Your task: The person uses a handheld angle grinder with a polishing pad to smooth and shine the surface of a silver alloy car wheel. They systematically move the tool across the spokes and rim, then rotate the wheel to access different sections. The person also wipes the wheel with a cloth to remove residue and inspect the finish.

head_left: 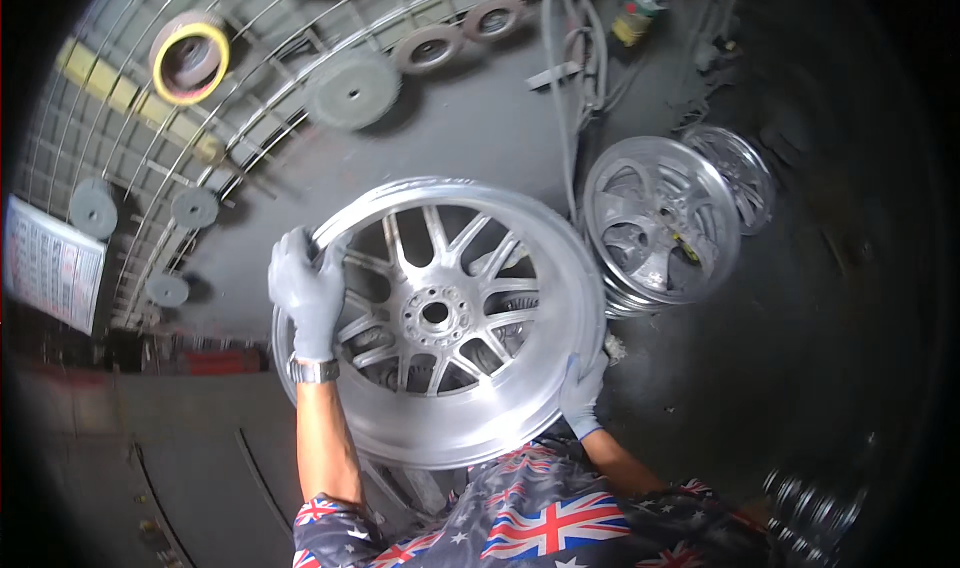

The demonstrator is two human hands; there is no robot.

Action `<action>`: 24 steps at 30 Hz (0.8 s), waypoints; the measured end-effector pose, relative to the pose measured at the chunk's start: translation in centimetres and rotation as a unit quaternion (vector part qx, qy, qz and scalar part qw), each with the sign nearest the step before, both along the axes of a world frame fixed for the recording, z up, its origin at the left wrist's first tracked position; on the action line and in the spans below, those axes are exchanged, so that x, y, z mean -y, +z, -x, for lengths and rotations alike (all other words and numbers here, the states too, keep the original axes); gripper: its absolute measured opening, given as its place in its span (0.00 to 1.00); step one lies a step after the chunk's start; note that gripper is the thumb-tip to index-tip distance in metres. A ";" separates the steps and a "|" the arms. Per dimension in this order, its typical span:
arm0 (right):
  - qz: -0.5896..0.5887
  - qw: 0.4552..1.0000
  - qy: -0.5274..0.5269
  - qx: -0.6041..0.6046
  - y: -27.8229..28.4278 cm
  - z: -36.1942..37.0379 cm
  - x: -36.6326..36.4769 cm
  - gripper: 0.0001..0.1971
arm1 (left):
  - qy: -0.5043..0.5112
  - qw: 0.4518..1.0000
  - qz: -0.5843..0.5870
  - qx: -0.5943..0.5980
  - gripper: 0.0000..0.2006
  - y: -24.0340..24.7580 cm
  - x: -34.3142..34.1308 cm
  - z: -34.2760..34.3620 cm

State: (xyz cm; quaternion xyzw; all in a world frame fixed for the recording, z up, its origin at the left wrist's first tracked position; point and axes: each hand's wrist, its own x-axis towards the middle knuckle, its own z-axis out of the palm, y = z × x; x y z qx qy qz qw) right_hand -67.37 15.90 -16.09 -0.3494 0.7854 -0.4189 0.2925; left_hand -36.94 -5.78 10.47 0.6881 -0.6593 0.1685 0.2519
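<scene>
A silver alloy wheel rim (455,333) with many thin spokes is held tilted in front of my body, its round hub hole facing up. My left hand (308,293), in a grey glove with a metal watch at the wrist, grips the rim's upper left edge, fingers curled over the lip. At the lower right edge, my gloved right hand (582,396) holds the same lip; part of its fingers is hidden behind the rim. Something dark and ridged shows between the spokes, too covered to make out.
More silver rims (712,203) stand stacked at the right, close to the held one. A wire rack (250,153) along the far left carries grey discs (352,90) and a yellow-edged roll (160,68). A printed sheet (55,263) hangs at left. Grey hoses (556,98) dangle at the back.
</scene>
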 end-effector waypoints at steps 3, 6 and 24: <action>0.016 0.999 0.010 -0.030 -0.3 0.4 -0.2 0.29 | 0.010 1.000 -0.027 0.005 0.18 0.3 -0.4 -0.1; 0.004 1.000 0.006 -0.021 -0.3 0.8 -0.2 0.28 | -0.030 0.998 -0.047 -0.009 0.17 0.8 -0.4 0.1; 0.010 0.989 -0.011 -0.147 -0.8 -0.3 -0.2 0.27 | -0.079 0.981 -0.136 -0.116 0.17 -0.5 -2.1 -8.7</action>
